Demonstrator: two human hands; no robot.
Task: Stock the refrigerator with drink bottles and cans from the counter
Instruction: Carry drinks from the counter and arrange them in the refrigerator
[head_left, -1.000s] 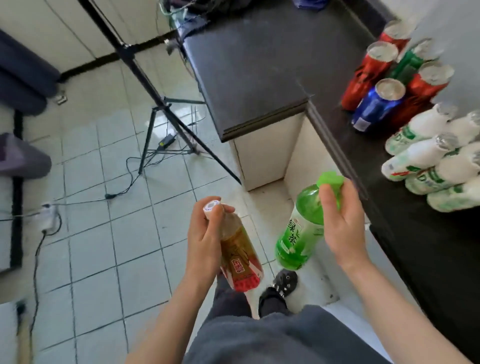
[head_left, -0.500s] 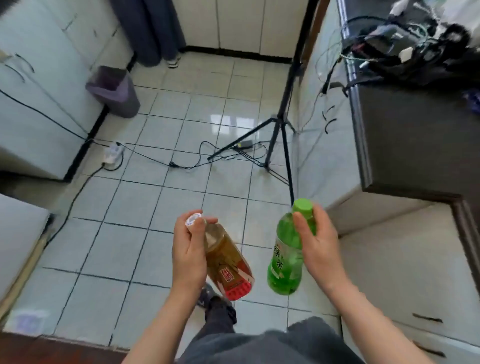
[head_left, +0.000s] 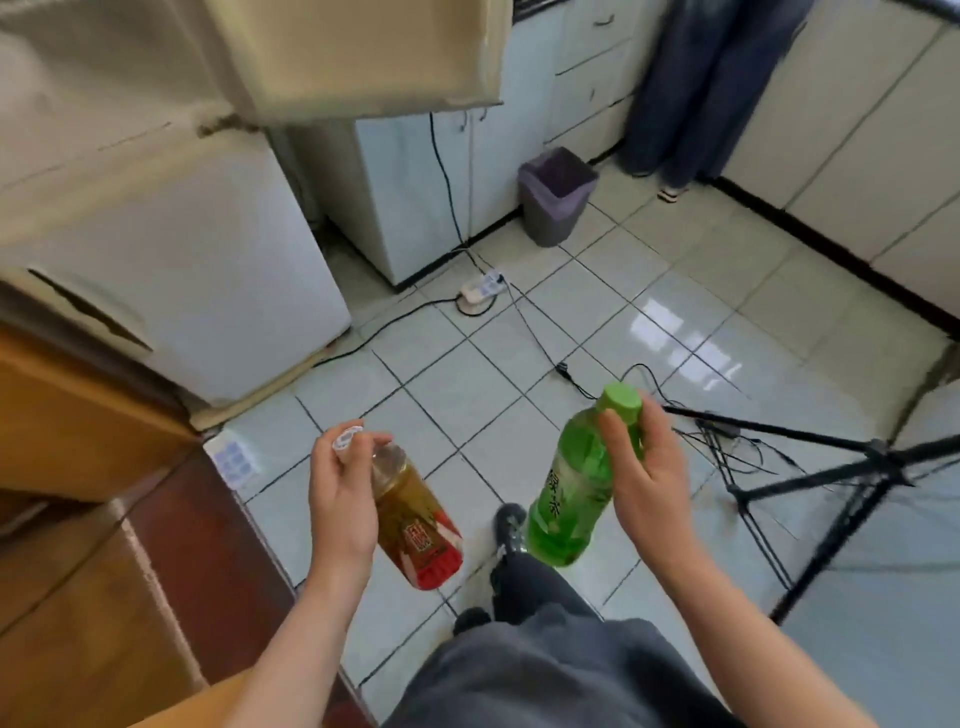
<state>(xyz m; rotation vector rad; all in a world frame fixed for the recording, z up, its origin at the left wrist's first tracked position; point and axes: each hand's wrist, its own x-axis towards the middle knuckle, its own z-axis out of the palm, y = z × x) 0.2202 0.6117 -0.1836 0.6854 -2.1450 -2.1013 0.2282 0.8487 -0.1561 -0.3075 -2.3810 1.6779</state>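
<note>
my left hand (head_left: 340, 499) grips the amber bottle (head_left: 415, 519) by its neck at 7 o'clock; my right hand (head_left: 649, 478) grips the green bottle (head_left: 569, 493) near its cap at 5 o'clock, both above the tiled floor (head_left: 467, 384). the white refrigerator (head_left: 197, 270) stands at 10 o'clock.

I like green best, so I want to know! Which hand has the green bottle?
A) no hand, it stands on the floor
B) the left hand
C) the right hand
C: the right hand grips the green bottle just below its cap, and the left hand holds the brown bottle.
</note>
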